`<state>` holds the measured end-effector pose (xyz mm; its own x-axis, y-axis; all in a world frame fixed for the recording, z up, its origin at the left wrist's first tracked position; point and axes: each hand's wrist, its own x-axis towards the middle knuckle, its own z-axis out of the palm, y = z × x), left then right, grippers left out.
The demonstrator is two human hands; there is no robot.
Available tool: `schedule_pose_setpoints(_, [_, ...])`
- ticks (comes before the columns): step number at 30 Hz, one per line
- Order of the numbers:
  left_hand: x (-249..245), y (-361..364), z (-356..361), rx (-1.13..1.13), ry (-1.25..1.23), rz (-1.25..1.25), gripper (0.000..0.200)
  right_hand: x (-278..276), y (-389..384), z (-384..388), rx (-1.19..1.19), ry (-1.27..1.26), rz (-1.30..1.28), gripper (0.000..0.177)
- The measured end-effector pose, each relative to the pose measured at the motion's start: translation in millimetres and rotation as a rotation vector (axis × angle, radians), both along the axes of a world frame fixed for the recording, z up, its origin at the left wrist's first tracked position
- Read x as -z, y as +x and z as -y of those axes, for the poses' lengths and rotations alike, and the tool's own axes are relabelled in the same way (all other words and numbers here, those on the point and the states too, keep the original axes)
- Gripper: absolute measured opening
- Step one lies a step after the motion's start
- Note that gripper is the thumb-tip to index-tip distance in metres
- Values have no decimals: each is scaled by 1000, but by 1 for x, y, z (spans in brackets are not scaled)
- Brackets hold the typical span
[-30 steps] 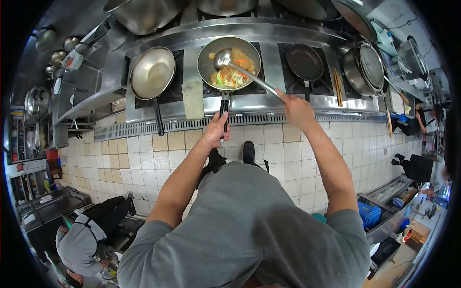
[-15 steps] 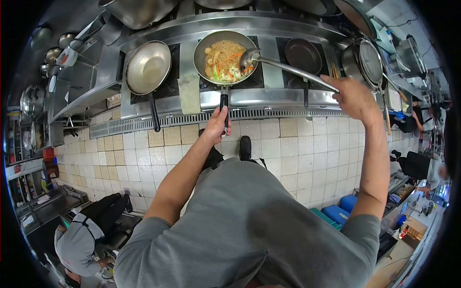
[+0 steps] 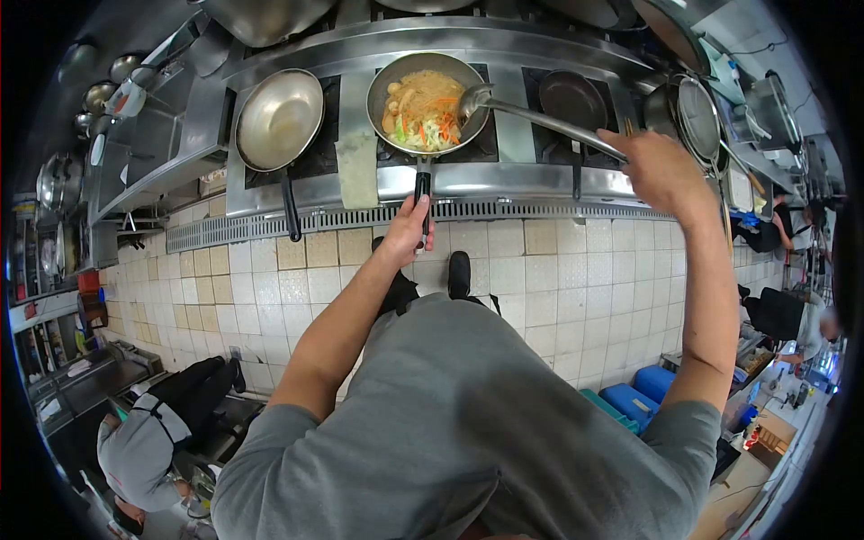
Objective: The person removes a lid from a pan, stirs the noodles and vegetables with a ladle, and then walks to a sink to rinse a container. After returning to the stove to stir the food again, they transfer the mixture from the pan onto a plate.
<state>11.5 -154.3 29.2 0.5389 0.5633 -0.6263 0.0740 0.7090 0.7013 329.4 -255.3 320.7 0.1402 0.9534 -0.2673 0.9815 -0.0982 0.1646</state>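
Observation:
My left hand (image 3: 409, 232) is closed round the black handle of a frying pan (image 3: 380, 83) on the stove. In that pan lie noodles (image 3: 427, 94) with shredded cabbage (image 3: 429, 135) and carrot strips (image 3: 447, 121). My right hand (image 3: 661, 173) grips the far end of a long metal ladle (image 3: 549, 121). The bowl of the ladle rests inside the pan at its right side, against the noodles. Part of the ladle's handle end is hidden by my fingers.
An unheld steel pan (image 3: 279, 121) sits on the left burner, a small dark pan (image 3: 573, 101) on the right one. A pale cloth (image 3: 358, 171) hangs over the stove's front edge. Strainers (image 3: 697, 117) stand at far right. Another person (image 3: 144, 450) is at lower left, others at far right.
The vegetables have shifted and gathered nearer the front middle of the pan. The ladle bowl has moved slightly up and right, and my right hand a little left. My left hand keeps its hold.

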Motion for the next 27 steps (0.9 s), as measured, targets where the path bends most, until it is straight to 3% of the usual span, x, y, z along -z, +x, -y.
schedule_pose_setpoints(2, [1,-2,0,-3,-4,10,31,-15,4,2,101,-99,-188,56])
schedule_pose_setpoints(5, [2,1,0,5,-18,11,31,18,-2,8,52,-121,-215,56])
schedule_pose_setpoints(9, [1,1,-1,6,-37,-27,30,16,-5,10,103,-155,-340,52])
schedule_pose_setpoints(13, [4,2,-1,-3,-45,-11,30,29,17,31,44,-53,-502,51])
schedule_pose_setpoints(15, [9,1,0,-8,-49,6,36,50,14,37,23,-66,-739,49])
schedule_pose_setpoints(17, [11,1,1,-8,-59,14,35,76,9,40,26,-26,-688,48])
schedule_pose_setpoints(19, [14,2,0,-11,-66,23,34,75,-8,41,178,-121,-738,48])
schedule_pose_setpoints(21, [17,1,-1,-18,-76,21,34,77,-10,51,171,-104,-792,50])
schedule_pose_setpoints(24, [15,0,0,-13,-77,28,34,91,-23,67,499,-121,-1086,55])
schedule_pose_setpoints(25, [16,2,0,-10,-84,37,33,117,-29,71,502,-117,-1084,55])
schedule_pose_setpoints(27, [17,4,1,-15,-90,35,33,172,-43,77,174,252,-1029,54])
